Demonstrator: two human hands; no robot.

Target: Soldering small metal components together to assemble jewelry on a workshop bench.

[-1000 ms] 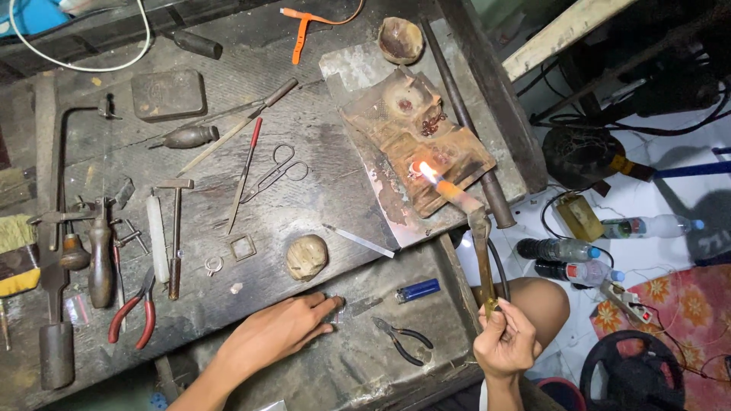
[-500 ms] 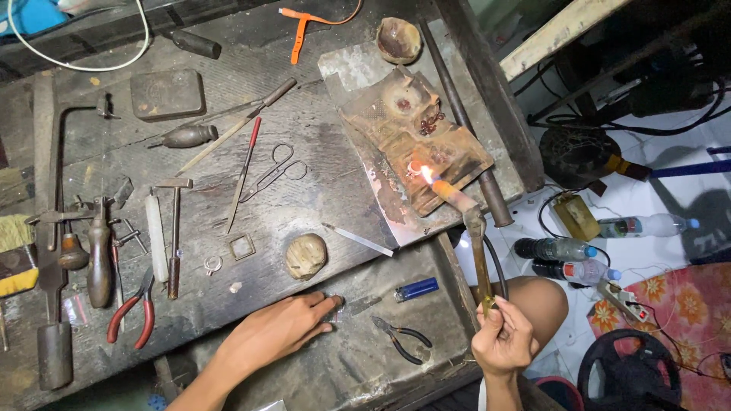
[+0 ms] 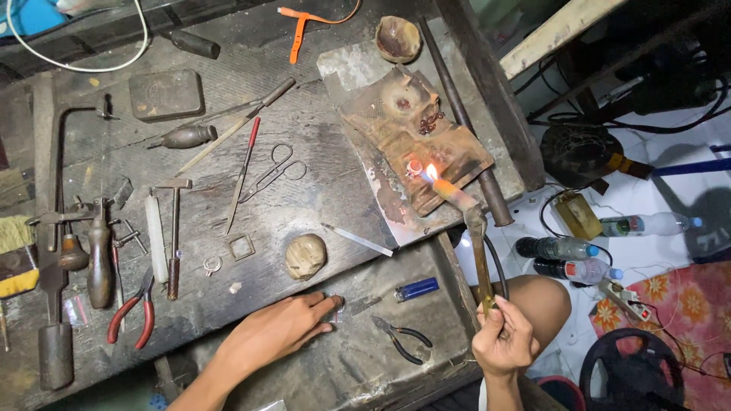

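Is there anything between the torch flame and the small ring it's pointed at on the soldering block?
Nothing visible. The right hand holds the torch, and its flame reaches the small ring on the soldering block unobstructed.

A brass-coloured blowtorch (image 3: 480,255) runs as a long thin rod from the lower right of the frame up toward the centre right, tilted slightly left at its top. Its lower end sits in the right hand's grip, and a dark hose loops beside the rod. At its tip a bright orange-white flame (image 3: 434,176) burns, pointing up and left. The flame touches a small round ring-like piece (image 3: 414,166), pale with a reddish glow, which lies on a scorched, brownish, cracked slab (image 3: 415,141) right of centre in the upper half of the frame. The slab lies flat on a grey metal sheet (image 3: 358,164).
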